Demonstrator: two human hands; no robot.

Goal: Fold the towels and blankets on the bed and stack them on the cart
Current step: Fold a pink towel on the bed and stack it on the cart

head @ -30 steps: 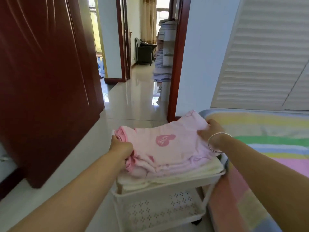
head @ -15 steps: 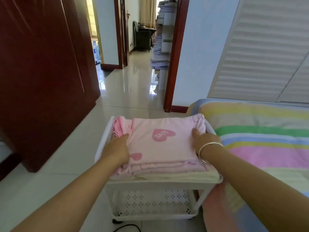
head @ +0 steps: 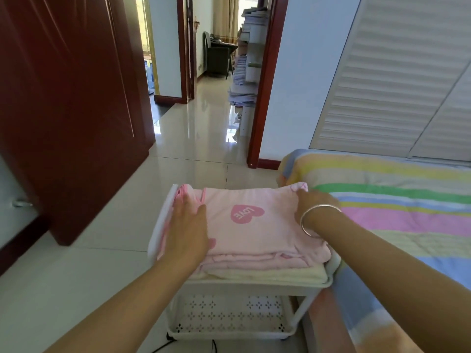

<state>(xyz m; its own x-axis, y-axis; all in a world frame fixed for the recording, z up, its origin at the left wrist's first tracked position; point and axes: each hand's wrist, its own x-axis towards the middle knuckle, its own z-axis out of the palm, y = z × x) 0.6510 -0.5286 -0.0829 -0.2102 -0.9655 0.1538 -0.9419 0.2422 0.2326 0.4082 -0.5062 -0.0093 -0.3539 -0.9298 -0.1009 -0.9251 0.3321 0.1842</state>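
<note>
Left hand [head: 189,229] now flat on blanket [head: 267,238]

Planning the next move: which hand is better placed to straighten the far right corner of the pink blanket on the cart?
Probably the right hand: its fingers pinch that corner of the pink blanket, while the left hand lies flat on the opposite side.

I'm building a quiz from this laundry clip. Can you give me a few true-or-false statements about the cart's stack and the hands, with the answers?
1. The pink blanket lies on a cream towel on the cart. True.
2. The left hand rests flat on the pink blanket. True.
3. The bangle is on the left wrist. False: it circles the right wrist, behind the right hand.
4. The heart print is blue. False: it is dark pink.
</note>
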